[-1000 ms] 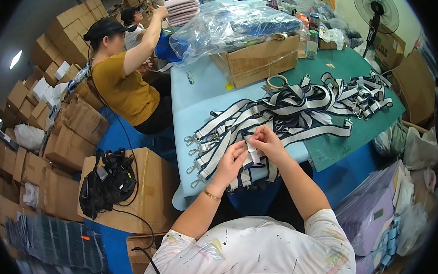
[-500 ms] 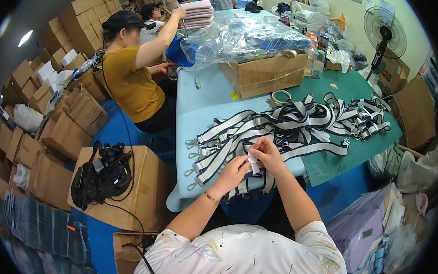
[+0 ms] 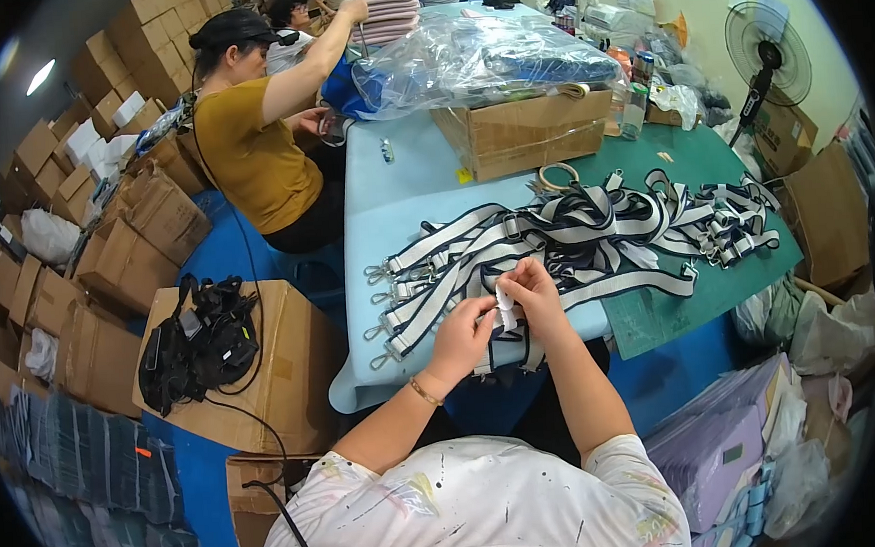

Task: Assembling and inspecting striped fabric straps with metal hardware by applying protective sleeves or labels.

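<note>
Both my hands meet over the near edge of the table, pinching a small white strip (image 3: 506, 307) between them. My left hand (image 3: 464, 334) grips it from the left with thumb and fingertips. On its other side my right hand (image 3: 533, 296) holds it, fingers closed. Whether the strip is paper or cloth I cannot tell. Beneath and beyond my hands lies a heap of white-and-navy webbing straps (image 3: 595, 226). Metal snap hooks (image 3: 377, 331) on their ends line up at the left. Part of the straps is hidden under my hands.
Behind the straps stand a cardboard box (image 3: 519, 136) under plastic-wrapped goods and a tape roll (image 3: 558, 176). A green mat (image 3: 661, 330) covers the table's right side. At left, a co-worker in a mustard shirt (image 3: 250, 150) sits; nearer is a carton (image 3: 294, 383) bearing black straps.
The view has shifted slightly. My hands stay together on the white strip, with only a small movement of the fingers. The co-worker's raised arm remains up.
</note>
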Motion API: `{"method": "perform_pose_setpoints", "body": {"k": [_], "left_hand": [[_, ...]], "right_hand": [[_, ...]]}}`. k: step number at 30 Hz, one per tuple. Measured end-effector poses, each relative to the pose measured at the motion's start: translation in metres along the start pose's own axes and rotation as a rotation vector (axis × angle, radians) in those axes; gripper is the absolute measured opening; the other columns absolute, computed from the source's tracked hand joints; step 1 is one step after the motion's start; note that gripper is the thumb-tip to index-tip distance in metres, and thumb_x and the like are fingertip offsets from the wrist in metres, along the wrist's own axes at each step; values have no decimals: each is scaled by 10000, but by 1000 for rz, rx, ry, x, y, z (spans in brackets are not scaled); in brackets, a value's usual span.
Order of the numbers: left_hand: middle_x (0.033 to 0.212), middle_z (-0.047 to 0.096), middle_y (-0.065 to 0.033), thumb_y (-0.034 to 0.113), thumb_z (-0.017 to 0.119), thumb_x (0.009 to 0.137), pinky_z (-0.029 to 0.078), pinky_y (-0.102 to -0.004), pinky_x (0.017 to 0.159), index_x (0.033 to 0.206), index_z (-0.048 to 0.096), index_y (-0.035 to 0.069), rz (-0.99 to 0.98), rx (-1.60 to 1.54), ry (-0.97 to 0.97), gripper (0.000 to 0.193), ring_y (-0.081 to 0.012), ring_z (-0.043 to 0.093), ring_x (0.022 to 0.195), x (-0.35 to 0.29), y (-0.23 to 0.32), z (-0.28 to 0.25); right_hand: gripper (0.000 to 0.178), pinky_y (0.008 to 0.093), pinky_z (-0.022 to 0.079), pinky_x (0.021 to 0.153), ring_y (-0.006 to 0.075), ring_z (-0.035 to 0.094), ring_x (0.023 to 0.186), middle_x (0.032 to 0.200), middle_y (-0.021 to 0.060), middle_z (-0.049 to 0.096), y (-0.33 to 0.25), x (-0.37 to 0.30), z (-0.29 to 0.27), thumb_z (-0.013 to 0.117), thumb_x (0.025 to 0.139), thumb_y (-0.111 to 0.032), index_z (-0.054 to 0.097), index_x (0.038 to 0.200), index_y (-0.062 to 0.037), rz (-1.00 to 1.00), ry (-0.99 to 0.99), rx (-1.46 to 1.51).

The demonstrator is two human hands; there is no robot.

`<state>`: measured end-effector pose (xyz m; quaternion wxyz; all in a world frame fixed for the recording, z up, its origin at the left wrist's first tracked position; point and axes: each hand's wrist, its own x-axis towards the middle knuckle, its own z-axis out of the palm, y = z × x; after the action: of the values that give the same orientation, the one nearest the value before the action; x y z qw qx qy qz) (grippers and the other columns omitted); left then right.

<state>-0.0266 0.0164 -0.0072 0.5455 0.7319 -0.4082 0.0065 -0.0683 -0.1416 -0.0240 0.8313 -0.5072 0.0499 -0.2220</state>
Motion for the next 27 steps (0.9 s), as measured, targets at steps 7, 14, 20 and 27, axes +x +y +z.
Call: {"method": "perform_pose_setpoints", "body": {"k": [7, 14, 20, 27], "left_hand": [[814, 583, -1, 174, 621, 901, 416, -234, 654, 888, 638, -25, -374, -351, -301, 200, -69, 494, 720, 17, -12, -1], [897, 572, -72, 192, 612, 892, 436, -289, 688, 933, 639, -7, -171, -179, -297, 205, -183, 548, 779, 16, -2, 7], [944, 582, -133, 145, 583, 879, 472, -364, 715, 1062, 592, -8, 166, 37, -71, 239, -300, 583, 833, 3, 0, 6], [934, 579, -150, 85, 575, 845, 493, -414, 728, 1046, 593, 15, 238, 432, -52, 214, -339, 586, 825, -9, 8, 13]], "right_hand": [[243, 226, 467, 722, 107, 589, 797, 886, 37, 605, -5, -5, -4, 657, 823, 31, 465, 925, -77, 14, -157, -38], [244, 234, 467, 707, 116, 582, 801, 895, 47, 605, 2, -3, -5, 656, 818, 44, 462, 885, -87, -85, -102, 28], [220, 205, 459, 659, 89, 583, 776, 898, 40, 620, 3, -3, -4, 656, 835, 15, 469, 882, -92, -92, 37, 69], [250, 200, 440, 599, 74, 562, 730, 875, 27, 620, 8, 0, -5, 660, 828, 11, 441, 845, -108, -92, 56, 27]]}}
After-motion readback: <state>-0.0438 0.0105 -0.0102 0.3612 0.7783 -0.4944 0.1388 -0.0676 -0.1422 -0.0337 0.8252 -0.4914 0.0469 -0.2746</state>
